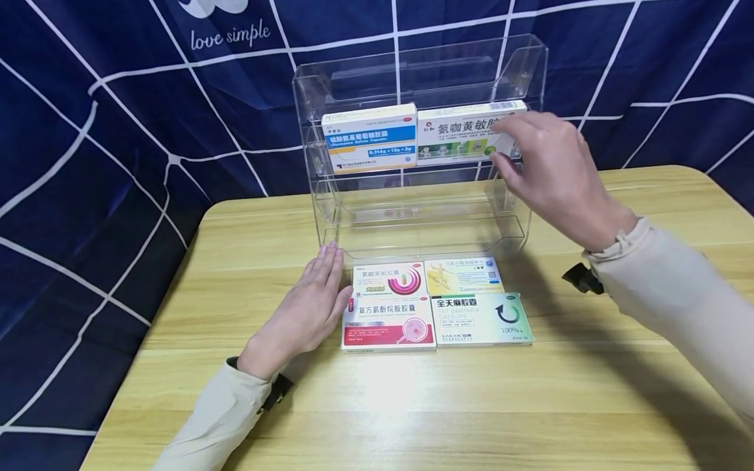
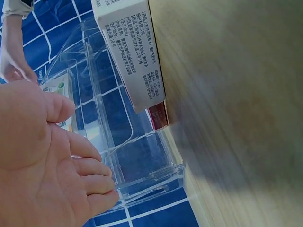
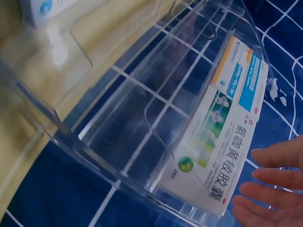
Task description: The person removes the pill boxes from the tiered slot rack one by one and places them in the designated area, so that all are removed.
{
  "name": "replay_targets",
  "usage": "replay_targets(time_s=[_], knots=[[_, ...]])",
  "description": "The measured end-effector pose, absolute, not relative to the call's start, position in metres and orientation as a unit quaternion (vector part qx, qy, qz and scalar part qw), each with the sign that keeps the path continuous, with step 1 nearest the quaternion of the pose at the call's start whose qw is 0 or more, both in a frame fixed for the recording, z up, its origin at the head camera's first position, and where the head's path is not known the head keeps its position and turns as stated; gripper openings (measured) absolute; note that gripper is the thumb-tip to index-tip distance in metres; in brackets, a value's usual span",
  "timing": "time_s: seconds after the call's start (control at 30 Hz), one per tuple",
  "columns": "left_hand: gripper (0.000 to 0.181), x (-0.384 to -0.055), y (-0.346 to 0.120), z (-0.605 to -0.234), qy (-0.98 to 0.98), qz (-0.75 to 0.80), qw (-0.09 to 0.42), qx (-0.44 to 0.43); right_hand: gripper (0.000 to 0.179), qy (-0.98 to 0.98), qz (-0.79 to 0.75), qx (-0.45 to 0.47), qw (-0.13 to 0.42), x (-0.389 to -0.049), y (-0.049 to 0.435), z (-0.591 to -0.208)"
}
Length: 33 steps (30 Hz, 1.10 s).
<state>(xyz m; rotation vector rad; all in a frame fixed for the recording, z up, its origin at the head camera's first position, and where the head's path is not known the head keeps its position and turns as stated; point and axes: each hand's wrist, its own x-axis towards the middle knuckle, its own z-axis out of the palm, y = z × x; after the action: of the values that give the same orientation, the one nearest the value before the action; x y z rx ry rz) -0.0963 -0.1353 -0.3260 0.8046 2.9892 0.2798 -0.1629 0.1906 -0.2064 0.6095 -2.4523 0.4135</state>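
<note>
A clear acrylic rack [image 1: 424,235] stands on the table. In its upper tier, side by side, are a blue-and-white medicine box [image 1: 371,140] and a green-and-white medicine box [image 1: 456,134]. My right hand [image 1: 550,170] is at the right end of the green-and-white box; in the right wrist view its fingers [image 3: 272,182] are loosely extended beside the box, holding nothing. My left hand [image 1: 309,304] lies with fingers extended, next to a red-and-white box [image 1: 389,324] and a pink-ringed box [image 1: 385,280]. Its palm shows in the left wrist view, with nothing in it.
To the right of those two boxes lie a yellow-and-white box [image 1: 465,276] and a green-arrow box [image 1: 483,319] on the wooden table [image 1: 412,412]. The rack's lower tier has a transparent front lip. A dark blue cloth [image 1: 235,124] with white lines hangs behind.
</note>
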Motion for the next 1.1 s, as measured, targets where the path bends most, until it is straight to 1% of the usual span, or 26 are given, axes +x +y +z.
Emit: replay_targets(time_s=[0.13,0.57,0.73,0.97,1.1], knots=[[0.062,-0.097,-0.135,-0.327,0.961,0.091,0.011,0.261,0.032,-0.918,0.148,0.233,0.286,-0.167,0.193,-0.202],[0.062,-0.097,-0.135,-0.327,0.96,0.092,0.016,0.263,0.027,-0.919,0.137,0.226,0.292,-0.183,0.2,-0.202],[0.062,-0.097,-0.135,-0.327,0.96,0.098,0.018,0.261,0.029,-0.918,0.129,0.231,0.297,-0.188,0.201,-0.199],[0.062,-0.096,-0.136,-0.327,0.961,0.092,0.016,0.261,0.033,-0.929,0.121,0.218,0.273,-0.193,0.203,-0.199],[0.062,-0.096,-0.135,-0.327,0.962,0.092,0.021,0.257,0.034,-0.93,0.12,0.213,0.273,-0.194,0.204,-0.201]])
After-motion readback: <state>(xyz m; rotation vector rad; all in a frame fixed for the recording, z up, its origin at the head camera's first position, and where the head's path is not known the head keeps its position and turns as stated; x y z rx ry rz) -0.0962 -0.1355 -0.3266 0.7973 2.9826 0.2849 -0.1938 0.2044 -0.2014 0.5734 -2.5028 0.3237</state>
